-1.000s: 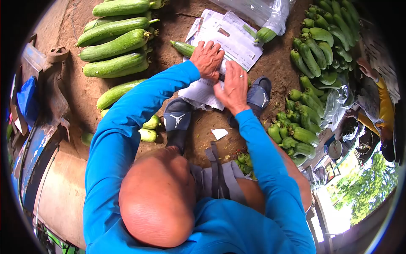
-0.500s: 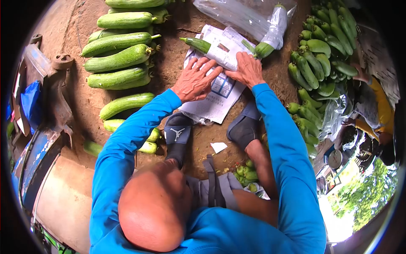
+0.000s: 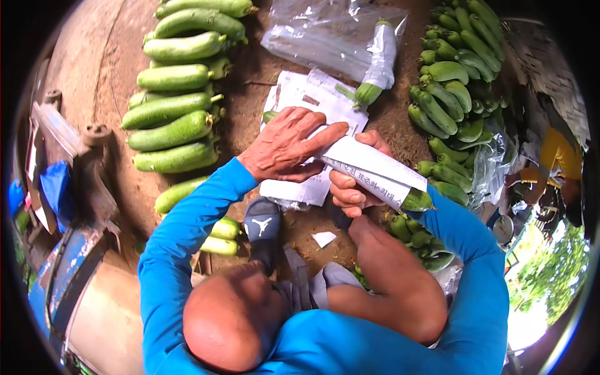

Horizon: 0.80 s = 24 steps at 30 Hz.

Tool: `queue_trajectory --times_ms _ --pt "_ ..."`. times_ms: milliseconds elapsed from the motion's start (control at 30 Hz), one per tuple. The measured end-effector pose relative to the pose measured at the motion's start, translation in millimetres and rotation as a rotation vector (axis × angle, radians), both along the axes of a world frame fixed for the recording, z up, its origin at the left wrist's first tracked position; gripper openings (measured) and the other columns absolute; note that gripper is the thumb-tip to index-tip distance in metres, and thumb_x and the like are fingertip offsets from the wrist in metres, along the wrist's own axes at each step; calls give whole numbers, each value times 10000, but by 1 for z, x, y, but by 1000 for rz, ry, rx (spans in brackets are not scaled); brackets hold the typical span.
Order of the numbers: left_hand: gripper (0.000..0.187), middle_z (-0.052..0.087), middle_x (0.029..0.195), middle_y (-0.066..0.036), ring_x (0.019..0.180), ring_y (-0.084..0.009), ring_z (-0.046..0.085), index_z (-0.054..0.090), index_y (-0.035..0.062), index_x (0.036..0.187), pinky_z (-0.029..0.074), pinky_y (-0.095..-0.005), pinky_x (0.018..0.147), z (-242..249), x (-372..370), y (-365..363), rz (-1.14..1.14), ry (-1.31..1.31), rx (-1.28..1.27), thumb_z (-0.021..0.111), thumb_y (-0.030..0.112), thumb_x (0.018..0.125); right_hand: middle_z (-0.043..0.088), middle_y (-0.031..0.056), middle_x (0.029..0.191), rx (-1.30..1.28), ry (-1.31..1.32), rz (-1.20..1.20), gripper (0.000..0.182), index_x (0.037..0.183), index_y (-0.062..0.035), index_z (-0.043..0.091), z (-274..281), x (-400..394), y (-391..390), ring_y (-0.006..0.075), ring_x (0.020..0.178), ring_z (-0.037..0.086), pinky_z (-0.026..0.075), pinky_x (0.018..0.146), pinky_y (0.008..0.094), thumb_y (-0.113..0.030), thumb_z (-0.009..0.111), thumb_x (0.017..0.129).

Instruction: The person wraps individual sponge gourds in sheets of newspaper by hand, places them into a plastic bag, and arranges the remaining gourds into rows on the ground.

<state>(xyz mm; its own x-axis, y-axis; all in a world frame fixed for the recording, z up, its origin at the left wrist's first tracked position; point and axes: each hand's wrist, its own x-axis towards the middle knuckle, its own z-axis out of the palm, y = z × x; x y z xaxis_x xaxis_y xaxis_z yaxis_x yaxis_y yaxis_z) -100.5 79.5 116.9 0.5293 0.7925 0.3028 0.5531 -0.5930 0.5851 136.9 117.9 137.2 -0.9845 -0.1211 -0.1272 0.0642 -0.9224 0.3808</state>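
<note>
A green gourd wrapped in printed white paper slants across the middle, its green end showing at the lower right. My right hand is wrapped round it from below, fingers curled. My left hand lies over the upper left end with its fingers pressed on the paper. Under my hands is a stack of printed sheets on the ground. Beyond the stack, another gourd sits in white wrapping, next to a sheet of clear plastic.
A row of long green gourds lies at the left. Piles of smaller gourds stand at the right, beside a clear bag. A rusty metal frame is at the far left. Another person is at the far right.
The gourd has been lifted off the sheets and paper now goes round it. My right hand has moved down and curled round it; my left hand has moved onto its upper end.
</note>
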Motion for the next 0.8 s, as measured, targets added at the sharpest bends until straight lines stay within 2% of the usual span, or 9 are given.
queue_trajectory --times_ms 133,167,233,267,367,567,667,733,800 --pt "795 594 1034 -208 945 -387 609 423 78 1480 502 -463 854 11 -23 10 -53 -114 -332 687 262 753 683 238 1074 363 1 46 654 1335 42 544 -44 19 41 355 1057 679 563 917 541 -530 411 1048" --pt "773 619 1186 -241 1049 -422 628 394 63 1495 510 -484 910 9 -28 7 -32 -187 -344 675 267 804 682 181 1130 983 -664 -114 539 1337 -3 567 -36 32 33 287 1072 672 557 952 480 -448 493 1042" --pt "746 584 1337 -268 1187 -445 600 379 61 1504 495 -481 983 9 -38 -2 79 -192 -664 665 267 847 629 110 1238 2134 -756 14 471 1271 -98 608 -86 39 81 261 1123 621 522 942 406 -404 663 918" --pt "720 578 1366 -274 1233 -453 589 370 66 1514 489 -473 1003 8 -41 -3 92 -180 -670 650 280 886 580 121 1226 2382 -1056 411 477 1191 -95 595 -80 24 99 306 1147 572 499 913 437 -416 702 855" --pt "702 610 1334 -259 1191 -369 632 361 88 1535 492 -434 986 0 -52 -10 199 -177 -1017 636 361 949 513 155 1241 2941 -1434 151 452 1223 -83 548 -97 17 126 357 1167 514 475 912 485 -281 681 839" --pt "647 540 1390 -171 1278 -260 515 413 20 1498 453 -385 1041 -5 -40 20 271 -133 -1310 559 394 990 591 176 1274 2855 -1294 453 424 1248 -112 588 -152 21 173 372 1155 598 503 859 569 -248 617 848" --pt "599 528 1368 -198 1247 -275 538 440 21 1458 500 -393 984 -45 -45 34 114 -63 -1256 531 397 1001 688 182 930 2822 -1274 215 271 1037 -72 631 -146 21 183 386 881 683 544 741 537 -207 584 807" --pt "560 590 1247 -209 1040 -283 644 472 29 1394 567 -397 840 -81 -43 37 -158 -54 -362 493 432 1006 691 186 831 2803 -1268 99 225 962 -64 634 -139 24 185 403 785 686 550 705 531 -200 578 792" --pt "564 621 1170 -202 915 -272 661 480 22 1361 576 -386 773 -45 8 69 103 -273 -945 477 460 1006 675 196 745 2735 -1331 -211 187 880 -58 607 -127 22 182 415 739 677 548 693 543 -206 568 773"
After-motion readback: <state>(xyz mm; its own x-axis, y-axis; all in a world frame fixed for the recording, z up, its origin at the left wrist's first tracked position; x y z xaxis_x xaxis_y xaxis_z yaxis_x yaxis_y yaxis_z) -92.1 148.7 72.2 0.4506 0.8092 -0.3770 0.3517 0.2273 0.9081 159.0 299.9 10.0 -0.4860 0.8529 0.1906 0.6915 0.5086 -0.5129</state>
